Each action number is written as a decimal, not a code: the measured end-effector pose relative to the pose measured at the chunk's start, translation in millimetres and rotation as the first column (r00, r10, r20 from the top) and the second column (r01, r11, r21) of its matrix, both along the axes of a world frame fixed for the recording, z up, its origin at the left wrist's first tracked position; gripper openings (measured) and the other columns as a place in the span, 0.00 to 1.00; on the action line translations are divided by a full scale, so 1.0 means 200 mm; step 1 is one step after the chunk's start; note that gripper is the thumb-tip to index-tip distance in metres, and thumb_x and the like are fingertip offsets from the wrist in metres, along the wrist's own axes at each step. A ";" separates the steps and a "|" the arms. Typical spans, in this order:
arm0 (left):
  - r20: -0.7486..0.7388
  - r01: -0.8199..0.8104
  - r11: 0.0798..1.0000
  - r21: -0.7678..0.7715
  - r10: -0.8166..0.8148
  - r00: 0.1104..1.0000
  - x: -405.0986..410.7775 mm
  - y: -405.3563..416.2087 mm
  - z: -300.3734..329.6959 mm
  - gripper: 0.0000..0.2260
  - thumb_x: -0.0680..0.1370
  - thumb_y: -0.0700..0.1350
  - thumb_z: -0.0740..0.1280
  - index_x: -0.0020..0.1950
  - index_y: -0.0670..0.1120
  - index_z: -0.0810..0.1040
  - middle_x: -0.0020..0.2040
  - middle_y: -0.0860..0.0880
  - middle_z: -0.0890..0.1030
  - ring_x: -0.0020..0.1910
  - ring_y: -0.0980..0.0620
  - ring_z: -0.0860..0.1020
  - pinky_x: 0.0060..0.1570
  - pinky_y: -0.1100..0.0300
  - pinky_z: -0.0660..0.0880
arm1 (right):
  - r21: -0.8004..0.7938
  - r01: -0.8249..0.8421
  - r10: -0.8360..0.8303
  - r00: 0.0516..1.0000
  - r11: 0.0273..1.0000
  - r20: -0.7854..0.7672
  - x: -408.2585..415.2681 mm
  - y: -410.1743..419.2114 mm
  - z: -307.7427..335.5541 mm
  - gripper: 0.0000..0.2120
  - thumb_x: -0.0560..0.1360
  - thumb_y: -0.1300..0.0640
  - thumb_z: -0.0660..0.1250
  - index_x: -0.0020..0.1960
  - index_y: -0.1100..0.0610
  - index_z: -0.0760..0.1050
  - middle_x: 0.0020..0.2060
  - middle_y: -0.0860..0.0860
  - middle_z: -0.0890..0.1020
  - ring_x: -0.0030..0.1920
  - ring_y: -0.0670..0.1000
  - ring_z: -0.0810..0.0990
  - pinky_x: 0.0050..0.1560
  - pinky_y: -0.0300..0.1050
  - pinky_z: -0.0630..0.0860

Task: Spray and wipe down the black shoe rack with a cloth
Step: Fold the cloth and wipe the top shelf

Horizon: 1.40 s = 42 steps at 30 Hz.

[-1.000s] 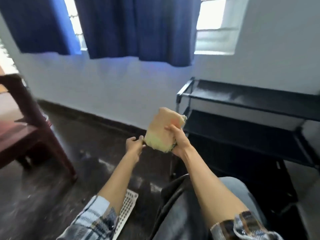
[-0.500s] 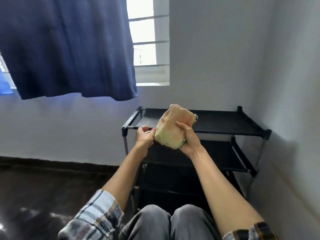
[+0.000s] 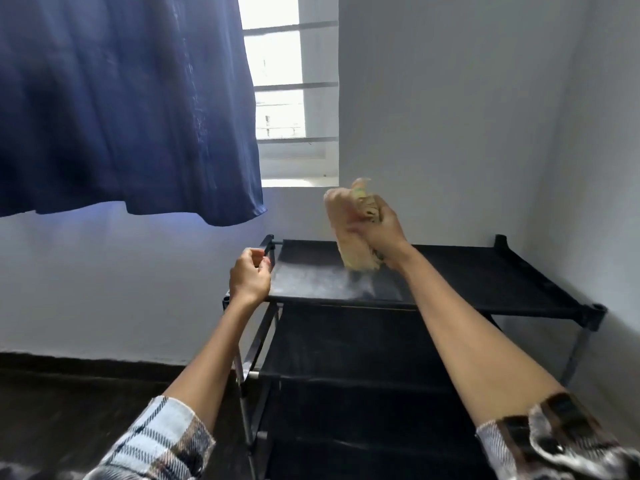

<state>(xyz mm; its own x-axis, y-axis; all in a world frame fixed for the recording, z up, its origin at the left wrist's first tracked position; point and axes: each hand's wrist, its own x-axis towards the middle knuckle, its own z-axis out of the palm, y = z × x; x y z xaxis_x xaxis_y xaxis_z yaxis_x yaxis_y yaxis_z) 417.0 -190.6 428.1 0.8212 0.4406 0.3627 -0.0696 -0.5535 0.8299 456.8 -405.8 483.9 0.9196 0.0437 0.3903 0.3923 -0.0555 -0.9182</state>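
- Head view: the right hand [image 3: 382,233] grips a bunched yellow cloth [image 3: 349,237], fingers curled round it, above the far part of the rack's [image 3: 485,282] top shelf; whether the cloth touches the shelf is unclear.
- Left hand [image 3: 249,275] hovers at the rack's left edge, fingers loosely curled, holding nothing.
- Rack stands in the right corner, walls just behind and right; open floor [image 3: 69,403] lies to its left.
- Top shelf shows a pale dusty patch [image 3: 325,282] near the front; lower shelves look bare.
- Blue curtain [image 3: 121,105] hangs at far left.
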 end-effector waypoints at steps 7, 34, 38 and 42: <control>-0.354 0.179 0.914 0.364 -0.042 0.934 0.16 0.05 -0.02 0.09 0.79 0.39 0.57 0.56 0.38 0.72 0.57 0.38 0.77 0.55 0.38 0.75 0.52 0.52 0.70 | -0.811 0.030 0.042 0.997 0.584 0.067 0.19 0.31 -0.14 0.22 0.70 0.45 0.72 0.62 0.37 0.71 0.57 0.45 0.79 0.56 0.51 0.79 0.56 0.49 0.76; -0.469 0.348 0.730 0.587 -0.043 0.882 0.06 0.00 -0.04 0.63 0.49 0.79 0.25 0.78 0.48 0.46 0.76 0.47 0.60 0.70 0.46 0.67 0.58 0.52 0.67 | -0.963 -0.161 0.231 0.967 0.214 -0.110 0.29 0.32 -0.16 0.25 0.76 0.61 0.64 0.68 0.40 0.69 0.66 0.49 0.73 0.63 0.53 0.72 0.59 0.48 0.71; -0.435 0.302 0.753 0.584 -0.024 0.900 0.11 0.00 -0.06 0.66 0.46 0.79 0.22 0.77 0.45 0.43 0.69 0.43 0.71 0.61 0.43 0.74 0.46 0.52 0.67 | -0.922 -0.313 0.377 0.902 0.228 -0.213 0.16 0.20 -0.11 0.23 0.74 0.57 0.70 0.68 0.47 0.71 0.61 0.47 0.75 0.60 0.49 0.73 0.61 0.43 0.69; -0.427 0.304 0.753 0.584 -0.033 0.903 0.10 0.00 -0.07 0.62 0.51 0.80 0.26 0.77 0.45 0.41 0.69 0.40 0.70 0.60 0.42 0.75 0.48 0.52 0.70 | -0.908 -0.254 0.319 0.937 0.332 -0.145 0.24 0.27 -0.17 0.21 0.73 0.56 0.71 0.64 0.43 0.75 0.60 0.47 0.78 0.57 0.50 0.76 0.60 0.49 0.74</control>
